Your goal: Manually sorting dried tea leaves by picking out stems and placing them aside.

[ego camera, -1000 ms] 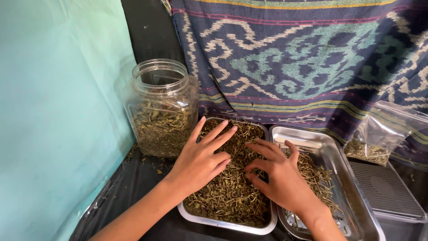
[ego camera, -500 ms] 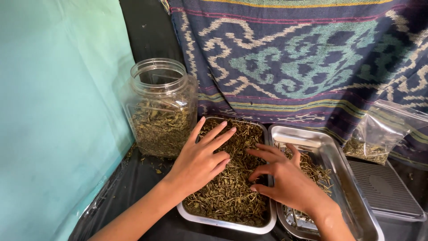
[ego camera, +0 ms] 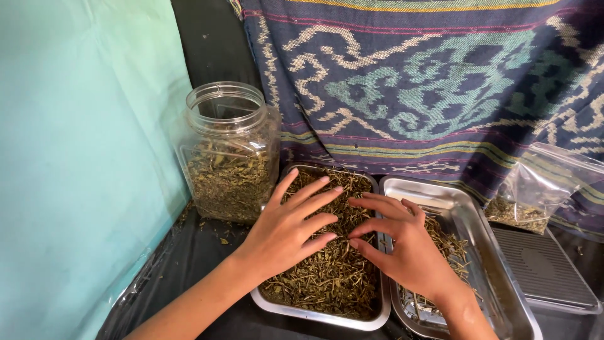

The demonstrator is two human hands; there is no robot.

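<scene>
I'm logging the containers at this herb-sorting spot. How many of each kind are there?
Metal trays: 2, one full of dried herb, one sparsely covered
Clear plastic jar: 1
Clear plastic bag: 1
Total: 4

A clear plastic jar (ego camera: 231, 153), lidless and part-filled with dried green-brown herbs, is seen at the left beside the trays. A clear plastic bag (ego camera: 540, 189) of similar herbs is propped against the patterned cloth at right.
</scene>
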